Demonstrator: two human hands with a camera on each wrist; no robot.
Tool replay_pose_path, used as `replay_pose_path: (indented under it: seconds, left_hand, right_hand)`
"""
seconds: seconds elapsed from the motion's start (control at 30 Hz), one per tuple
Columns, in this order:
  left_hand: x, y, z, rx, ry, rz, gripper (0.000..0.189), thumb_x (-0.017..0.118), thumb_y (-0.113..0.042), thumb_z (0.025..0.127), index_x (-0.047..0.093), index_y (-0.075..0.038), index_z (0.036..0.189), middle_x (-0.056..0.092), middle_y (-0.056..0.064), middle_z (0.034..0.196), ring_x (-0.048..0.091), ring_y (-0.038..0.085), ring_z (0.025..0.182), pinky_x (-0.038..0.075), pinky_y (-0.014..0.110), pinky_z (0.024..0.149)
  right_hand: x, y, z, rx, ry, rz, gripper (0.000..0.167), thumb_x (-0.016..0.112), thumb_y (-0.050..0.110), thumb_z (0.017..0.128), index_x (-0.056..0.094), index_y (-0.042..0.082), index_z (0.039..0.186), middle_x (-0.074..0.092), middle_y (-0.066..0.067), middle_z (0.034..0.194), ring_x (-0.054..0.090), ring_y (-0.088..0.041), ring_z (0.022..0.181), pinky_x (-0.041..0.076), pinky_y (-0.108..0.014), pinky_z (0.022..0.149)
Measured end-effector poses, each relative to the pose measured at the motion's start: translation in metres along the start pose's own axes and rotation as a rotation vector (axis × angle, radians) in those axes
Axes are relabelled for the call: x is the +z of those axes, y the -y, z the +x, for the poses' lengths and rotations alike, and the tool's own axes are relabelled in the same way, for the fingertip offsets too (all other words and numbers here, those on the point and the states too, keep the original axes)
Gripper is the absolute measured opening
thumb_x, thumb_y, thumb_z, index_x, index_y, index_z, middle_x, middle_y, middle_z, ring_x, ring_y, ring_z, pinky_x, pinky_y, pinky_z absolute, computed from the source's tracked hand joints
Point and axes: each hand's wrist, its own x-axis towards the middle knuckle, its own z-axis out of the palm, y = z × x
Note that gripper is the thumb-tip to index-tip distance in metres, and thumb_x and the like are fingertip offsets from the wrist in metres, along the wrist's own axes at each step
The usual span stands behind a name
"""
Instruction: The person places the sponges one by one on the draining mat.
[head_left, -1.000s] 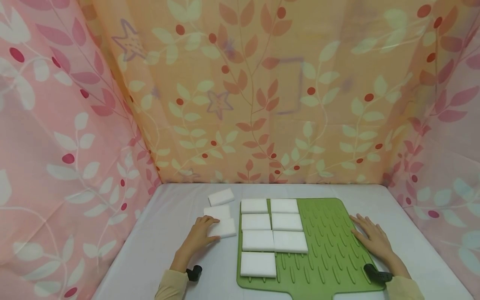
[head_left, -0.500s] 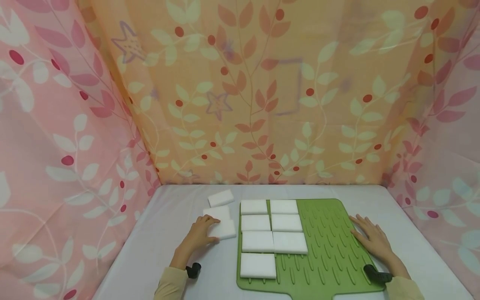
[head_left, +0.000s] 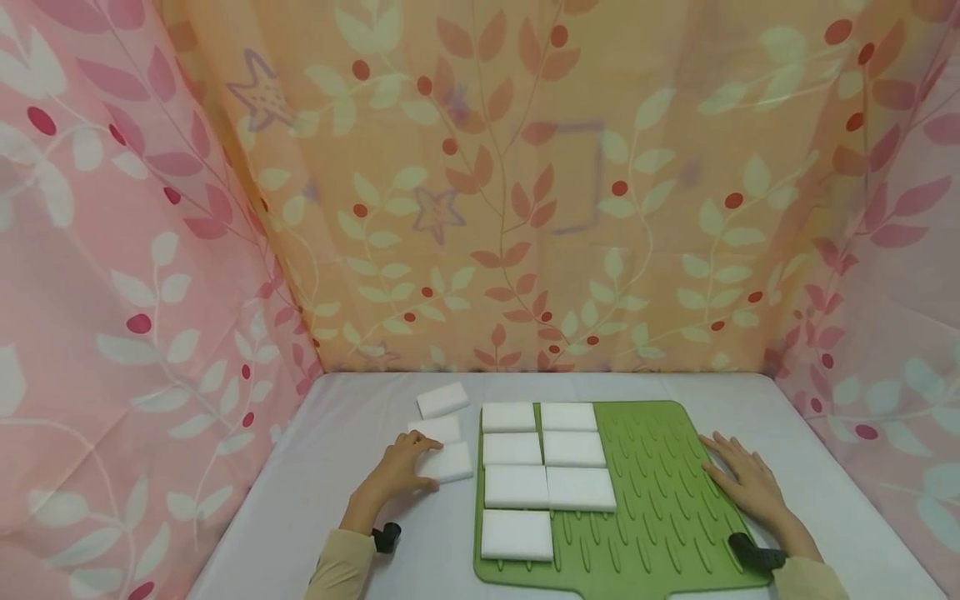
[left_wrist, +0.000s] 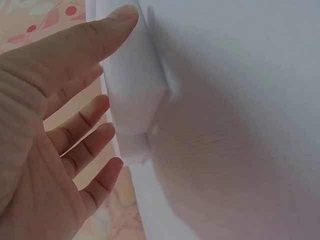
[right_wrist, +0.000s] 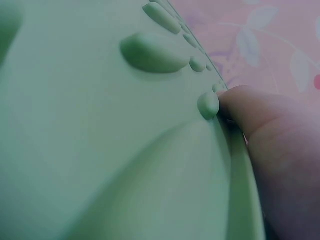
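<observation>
My left hand [head_left: 396, 468] spans a white rectangular block [head_left: 452, 462], nearest of three beside the mat. Its index fingertip lies at the block's far edge and its thumb at the near edge. In the left wrist view, the thumb [left_wrist: 75, 45] lies along the side of the white block [left_wrist: 132, 75], with the other fingers by its end. At the right, my right hand [head_left: 746, 477] rests with extended fingers beside a green mat [head_left: 660, 500] with raised ridges. The right wrist view has the thumb [right_wrist: 270, 120] against the edge of the green mat [right_wrist: 100, 110].
Several white blocks lie on the mat's left half in two columns, with a single block [head_left: 516, 535] in the nearest row. Two more loose blocks, one farthest back [head_left: 442, 400], lie beyond my left hand. Patterned curtains [head_left: 487, 208] close off the white table's back and sides.
The head view has tilted up slightly, so the scene sits a little lower. Both hands, the blocks and the mat keep their places.
</observation>
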Motion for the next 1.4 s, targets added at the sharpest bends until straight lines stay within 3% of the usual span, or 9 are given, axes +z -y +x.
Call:
replay_pose_path:
  seconds: [0.33,0.6,1.0,1.4]
  left_hand:
    - [-0.006,-0.006,0.003,-0.023,0.04,0.006,0.064,0.084,-0.03,0.064,0.057,-0.013,0.12,0.052,0.005,0.103,0.042,0.02,0.094,0.035,0.04,0.077]
    - [-0.002,-0.004,0.005,-0.054,0.061,0.055,0.064,0.084,-0.036,0.064,0.058,-0.012,0.117,0.051,0.001,0.1,0.041,0.019,0.093,0.036,0.04,0.08]
    - [-0.005,-0.006,0.002,0.006,0.001,0.036,0.064,0.085,-0.034,0.062,0.056,-0.012,0.115,0.049,0.003,0.106,0.041,0.022,0.095,0.036,0.041,0.077]
    - [-0.022,-0.013,-0.003,-0.015,-0.014,0.008,0.064,0.082,-0.035,0.067,0.056,-0.015,0.121,0.051,0.001,0.111,0.042,0.02,0.099,0.036,0.04,0.08]
  right_hand:
    - [0.001,-0.002,0.0,-0.005,-0.006,-0.009,0.051,0.054,0.027,0.093,0.04,0.012,0.14,0.034,-0.03,0.14,0.019,-0.05,0.133,-0.005,-0.061,0.107]
    - [-0.002,0.002,0.0,0.009,0.002,-0.008,0.052,0.054,0.028,0.093,0.04,0.012,0.14,0.034,-0.029,0.141,0.019,-0.05,0.133,-0.003,-0.062,0.106]
    - [-0.003,0.002,0.001,0.017,0.012,-0.003,0.052,0.053,0.029,0.094,0.039,0.012,0.141,0.032,-0.029,0.142,0.018,-0.05,0.133,-0.005,-0.06,0.107]
    - [-0.002,0.001,0.0,0.012,0.014,-0.005,0.052,0.052,0.029,0.094,0.039,0.011,0.141,0.032,-0.03,0.141,0.017,-0.05,0.134,-0.006,-0.059,0.108]
